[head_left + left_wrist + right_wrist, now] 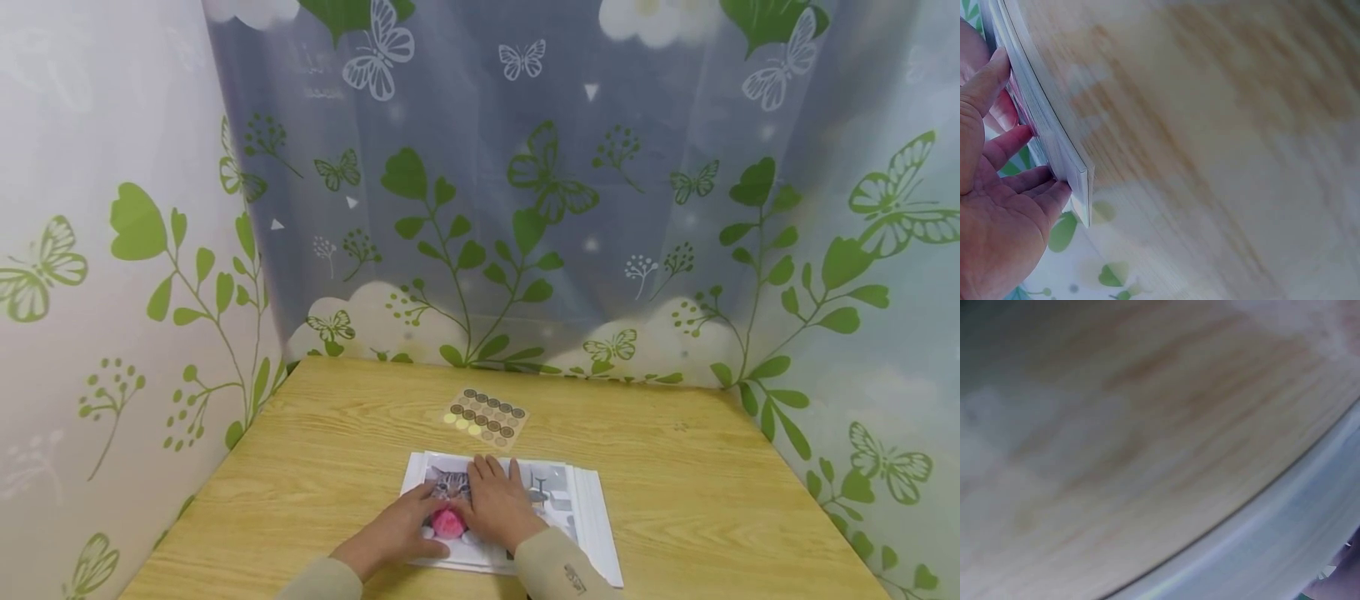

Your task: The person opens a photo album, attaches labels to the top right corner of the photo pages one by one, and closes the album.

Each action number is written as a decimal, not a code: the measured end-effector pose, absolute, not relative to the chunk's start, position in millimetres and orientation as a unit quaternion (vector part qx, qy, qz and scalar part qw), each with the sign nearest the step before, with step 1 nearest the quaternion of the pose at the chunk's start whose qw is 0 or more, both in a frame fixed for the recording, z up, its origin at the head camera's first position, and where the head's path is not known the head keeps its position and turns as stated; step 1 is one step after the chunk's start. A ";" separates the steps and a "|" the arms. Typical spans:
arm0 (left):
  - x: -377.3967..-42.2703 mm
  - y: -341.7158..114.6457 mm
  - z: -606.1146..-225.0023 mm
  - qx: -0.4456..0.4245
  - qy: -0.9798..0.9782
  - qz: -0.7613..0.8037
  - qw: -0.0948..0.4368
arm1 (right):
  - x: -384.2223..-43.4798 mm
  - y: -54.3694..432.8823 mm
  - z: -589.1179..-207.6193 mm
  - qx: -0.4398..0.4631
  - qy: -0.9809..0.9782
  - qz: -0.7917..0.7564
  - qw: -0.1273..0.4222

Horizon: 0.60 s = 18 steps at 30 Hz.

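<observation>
Two sleeved hands [405,523] [501,502] touch one picture-topped stack [558,492] (one dotted sheet [487,417] beyond).

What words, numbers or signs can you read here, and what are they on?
There are none I can read clearly.
Right sleeve: a small dark mark, too blurred to read.
Back curtain: faint pale marks near the top left, maybe writing, too faint to read.
Cat picture: partly covered; no readable words show.
Card with circles: no letters or numbers I can make out.

Pale butterfly-and-leaf-print curtains [480,208] around a yellowish wood-grain table [697,483].
</observation>
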<state>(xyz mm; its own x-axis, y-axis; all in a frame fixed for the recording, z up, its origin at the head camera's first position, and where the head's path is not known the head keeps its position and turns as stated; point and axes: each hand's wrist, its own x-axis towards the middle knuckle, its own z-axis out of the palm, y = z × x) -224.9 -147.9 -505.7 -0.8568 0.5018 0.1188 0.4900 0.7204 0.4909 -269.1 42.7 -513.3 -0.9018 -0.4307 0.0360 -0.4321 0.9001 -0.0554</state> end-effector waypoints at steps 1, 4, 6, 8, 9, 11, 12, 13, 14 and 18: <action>-224.5 -147.6 -505.2 0.267 0.928 0.260 0.012 | -268.7 42.8 -512.9 0.221 -0.975 0.031 0.011; -223.8 -146.9 -504.1 0.262 0.930 0.258 0.016 | -267.7 42.8 -511.7 0.222 -0.974 0.033 0.012; -223.8 -146.7 -503.8 0.260 0.930 0.258 0.018 | -267.5 42.7 -511.3 0.224 -0.974 0.033 0.014; -224.0 -146.7 -504.1 0.258 0.931 0.258 0.019 | -267.1 42.6 -510.8 0.225 -0.974 0.028 0.014; -224.1 -146.8 -504.2 0.258 0.931 0.258 0.019 | -266.8 42.5 -510.6 0.226 -0.974 0.027 0.015; -224.2 -146.9 -504.4 0.260 0.931 0.257 0.016 | -266.5 42.4 -511.1 0.229 -0.973 0.024 0.018; -224.1 -146.9 -504.7 0.261 0.931 0.256 0.015 | -266.2 42.4 -511.3 0.231 -0.973 0.022 0.019; -224.0 -146.9 -504.7 0.262 0.931 0.255 0.013 | -266.1 42.5 -511.9 0.233 -0.972 0.021 0.021; -223.9 -146.9 -504.7 0.264 0.930 0.255 0.011 | -265.8 42.5 -512.6 0.235 -0.972 0.020 0.023; -224.0 -147.1 -505.1 0.265 0.930 0.253 0.012 | -264.8 42.2 -515.9 0.243 -0.970 0.011 0.029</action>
<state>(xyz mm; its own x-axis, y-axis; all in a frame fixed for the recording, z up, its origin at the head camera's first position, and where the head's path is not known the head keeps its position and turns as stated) -224.0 -147.1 -505.1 -0.8589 0.4998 0.1116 0.4874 0.7309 0.4778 -264.8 42.2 -515.9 -0.8805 -0.4700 0.0623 -0.4713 0.8819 -0.0078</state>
